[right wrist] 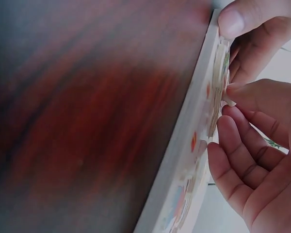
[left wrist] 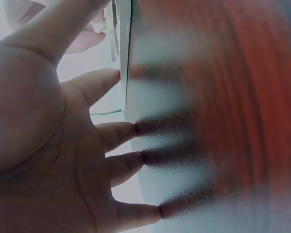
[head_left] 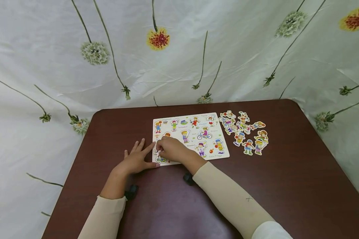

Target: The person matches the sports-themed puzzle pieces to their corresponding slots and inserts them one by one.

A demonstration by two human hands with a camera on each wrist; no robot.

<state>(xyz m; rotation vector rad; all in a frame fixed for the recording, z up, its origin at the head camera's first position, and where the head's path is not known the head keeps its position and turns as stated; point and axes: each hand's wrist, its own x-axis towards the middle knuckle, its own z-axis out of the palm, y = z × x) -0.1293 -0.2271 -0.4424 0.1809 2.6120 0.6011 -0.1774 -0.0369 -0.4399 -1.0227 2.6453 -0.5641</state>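
A white wooden picture puzzle board (head_left: 210, 142) printed with children at sports lies on the dark table. My right hand (head_left: 175, 149) is over its lower left part. In the right wrist view, the right thumb and fingers pinch the edge of a small, tilted puzzle piece (right wrist: 229, 101) at the board's surface; its picture is hidden. My left hand (head_left: 134, 161) is spread beside the board's left edge. Its thumb touches the lower left corner, and in the left wrist view the index fingertip meets the board's side while the other fingertips rest on the table.
Several loose cut-out figure pieces (head_left: 248, 146) lie in a group on the table (head_left: 287, 172) right of the board, some overlapping. A white flowered cloth (head_left: 179, 66) hangs behind the table. Dark wrist cameras sit under both wrists.
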